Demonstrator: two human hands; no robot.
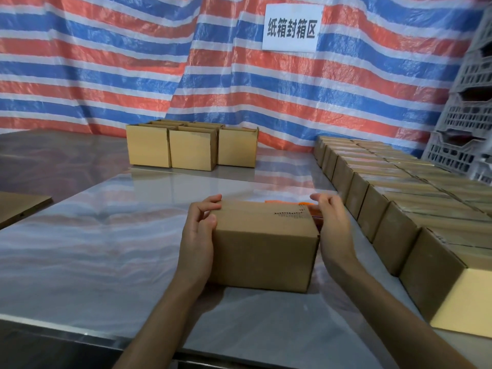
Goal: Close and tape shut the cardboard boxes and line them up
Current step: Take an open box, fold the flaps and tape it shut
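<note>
While the cardboard box (263,251) sits closed on the desk (106,249) straight in front of the person, both hands frame it from the ends. The left hand (201,227) grasps the left end, its fingers curled over the top edge and its thumb against the near corner. The right hand (331,225) stands upright beside the right end, fingers loosely spread and released, holding nothing. Whether its palm touches the cardboard cannot be told. Both bare forearms reach in from the bottom edge.

Just behind the box, partly hidden by it and by the right hand, lies an orange object (275,201). To the right, a long row of closed boxes (378,214) runs along the desk, side against side, near the right hand but apart from it. At the far side stands a cluster of open boxes (191,149). A flat cardboard sheet (18,209) lies at the left. Behind hangs a striped tarp (106,62) with a white sign (292,27), and grey crates (468,121) are stacked at the far right.
</note>
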